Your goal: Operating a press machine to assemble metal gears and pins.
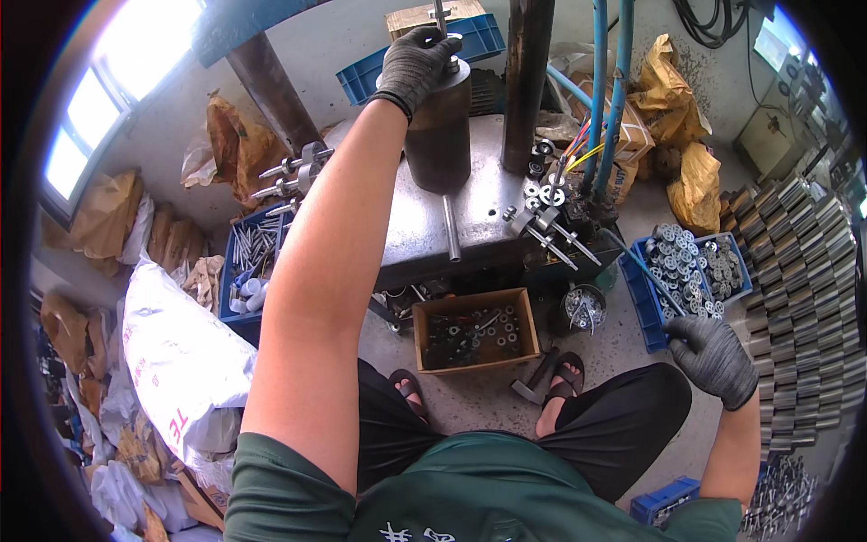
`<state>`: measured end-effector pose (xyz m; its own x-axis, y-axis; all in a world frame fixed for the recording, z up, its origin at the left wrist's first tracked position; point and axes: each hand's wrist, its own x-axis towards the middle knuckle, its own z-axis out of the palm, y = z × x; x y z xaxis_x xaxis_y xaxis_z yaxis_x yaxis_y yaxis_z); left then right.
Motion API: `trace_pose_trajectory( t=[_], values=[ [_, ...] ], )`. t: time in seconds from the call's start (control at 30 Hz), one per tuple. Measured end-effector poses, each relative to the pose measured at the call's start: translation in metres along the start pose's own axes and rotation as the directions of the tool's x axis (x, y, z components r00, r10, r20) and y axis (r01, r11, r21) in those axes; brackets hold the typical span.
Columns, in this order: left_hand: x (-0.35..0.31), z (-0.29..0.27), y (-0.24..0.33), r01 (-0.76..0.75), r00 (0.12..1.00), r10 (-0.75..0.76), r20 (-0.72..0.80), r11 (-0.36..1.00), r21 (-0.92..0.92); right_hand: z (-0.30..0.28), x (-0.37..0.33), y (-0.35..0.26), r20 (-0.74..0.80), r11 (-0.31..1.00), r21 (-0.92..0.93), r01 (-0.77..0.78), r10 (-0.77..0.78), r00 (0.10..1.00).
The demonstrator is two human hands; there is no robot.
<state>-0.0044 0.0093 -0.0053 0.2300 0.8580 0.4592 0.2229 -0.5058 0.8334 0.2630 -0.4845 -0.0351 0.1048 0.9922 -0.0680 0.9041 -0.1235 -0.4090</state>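
My left hand (415, 70), in a grey knit glove, reaches forward to the top of a dark steel cylinder (438, 135). Its fingers are closed round an upright metal shaft (440, 16) just above that cylinder; the glove hides part of the shaft. The cylinder stands on a shiny metal worktable (402, 221), with a short steel rod (452, 230) in front of it. Low at the right, my gloved right hand (715, 357) is wrapped round the end of a long blue lever (646, 271) that slants down from the machine.
Shafts with discs lie at the table's left (302, 172) and right (549, 230). A wooden box (477, 369) of small parts and a hammer (533, 384) are on the floor by my feet. Blue bins (643, 312) of metal discs stand right, beside stacked metal tubes (795, 298).
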Motion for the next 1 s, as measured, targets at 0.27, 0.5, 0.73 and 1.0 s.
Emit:
trace_pose_trajectory(
  t=[0.27,0.5,0.73,1.0],
  values=[
    [-0.006,0.001,0.01,0.026,1.0,-0.026,0.014,0.999,-0.031,-0.005,0.003,0.005,0.106,0.997,-0.074,0.013,-0.005,0.994],
    [-0.007,-0.002,0.015,0.01,1.0,-0.01,0.019,1.0,0.0,-0.02,0.051,0.003,-0.578,0.981,0.014,0.195,-0.152,0.802],
    [0.003,-0.003,-0.002,-0.011,0.996,0.025,0.08,0.984,-0.179,-0.098,0.164,-0.002,-0.742,0.951,-0.289,0.108,-0.294,0.603],
    [-0.002,0.006,0.01,-0.019,0.991,0.05,0.123,0.971,-0.24,-0.123,0.218,0.012,-0.74,0.94,-0.338,-0.041,-0.238,0.629]
  ],
)
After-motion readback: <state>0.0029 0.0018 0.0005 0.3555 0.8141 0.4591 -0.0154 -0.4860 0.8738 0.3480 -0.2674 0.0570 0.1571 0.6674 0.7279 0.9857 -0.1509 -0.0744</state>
